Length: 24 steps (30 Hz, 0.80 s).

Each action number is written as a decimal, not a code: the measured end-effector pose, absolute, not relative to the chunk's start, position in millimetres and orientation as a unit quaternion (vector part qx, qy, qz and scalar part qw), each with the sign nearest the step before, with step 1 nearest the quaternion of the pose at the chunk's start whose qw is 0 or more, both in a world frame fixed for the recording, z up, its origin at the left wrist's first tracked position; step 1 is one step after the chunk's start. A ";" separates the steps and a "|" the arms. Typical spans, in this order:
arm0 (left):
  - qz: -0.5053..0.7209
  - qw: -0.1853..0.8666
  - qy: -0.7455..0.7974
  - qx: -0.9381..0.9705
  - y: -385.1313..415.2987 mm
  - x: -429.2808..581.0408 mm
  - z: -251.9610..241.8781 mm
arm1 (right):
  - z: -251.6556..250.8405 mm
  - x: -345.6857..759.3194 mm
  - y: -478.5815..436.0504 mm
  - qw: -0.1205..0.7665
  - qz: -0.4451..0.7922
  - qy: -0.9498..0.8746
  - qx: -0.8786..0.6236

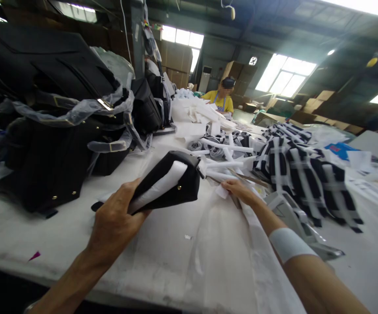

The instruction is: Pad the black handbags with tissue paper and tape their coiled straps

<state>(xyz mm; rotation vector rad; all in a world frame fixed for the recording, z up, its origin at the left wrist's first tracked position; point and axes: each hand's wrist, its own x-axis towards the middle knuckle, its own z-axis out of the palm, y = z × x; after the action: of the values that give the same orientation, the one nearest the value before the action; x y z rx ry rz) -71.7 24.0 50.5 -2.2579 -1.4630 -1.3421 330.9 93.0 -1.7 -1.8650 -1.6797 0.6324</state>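
My left hand (115, 218) grips a black handbag (189, 187) by its near end, tilted above the table. A white wrapping strip (163, 185) runs along the side turned toward me, beside a small gold stud. To the right, my right hand (238, 191) is closed on a small white piece of thin sheet (221, 192), low over the table just past the bag's far end. Thin translucent sheeting (225, 253) lies below that hand. White rolled strips (225, 165) lie just beyond it.
Black bags with plastic-wrapped straps (45, 161) crowd the left. Wrapped black straps (300, 174) and a grey tape dispenser (287, 213) lie on the right. Past the white papers (195, 109), a person in yellow (220, 100) is at the table's far end.
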 end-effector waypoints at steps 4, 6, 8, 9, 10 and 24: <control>-0.446 0.075 -0.490 -0.745 25.2 -70.2 52.3 | 0.1 317.9 111.8 0.233 0.215 -0.658 -0.683; -0.441 0.074 -0.493 -0.746 24.8 -69.0 52.2 | 2.7 308.4 125.7 0.243 0.164 -0.657 -0.694; -0.437 0.077 -0.492 -0.749 24.0 -67.7 52.0 | 9.4 299.8 139.3 0.272 0.105 -0.644 -0.708; -0.436 0.079 -0.490 -0.750 23.7 -67.2 51.9 | 14.3 295.9 144.8 0.287 0.078 -0.636 -0.713; -0.436 0.080 -0.489 -0.751 23.4 -66.7 51.8 | 19.9 292.0 148.5 0.301 0.055 -0.628 -0.716; -0.426 0.084 -0.481 -0.762 20.2 -64.9 45.9 | -2.8 237.0 76.8 0.165 0.157 -0.675 -0.702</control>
<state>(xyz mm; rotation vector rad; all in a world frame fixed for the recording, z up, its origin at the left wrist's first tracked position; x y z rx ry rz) -64.9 20.2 45.9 -2.2730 -1.4351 -1.2724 237.0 76.8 -2.8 -2.0006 -1.9231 0.4467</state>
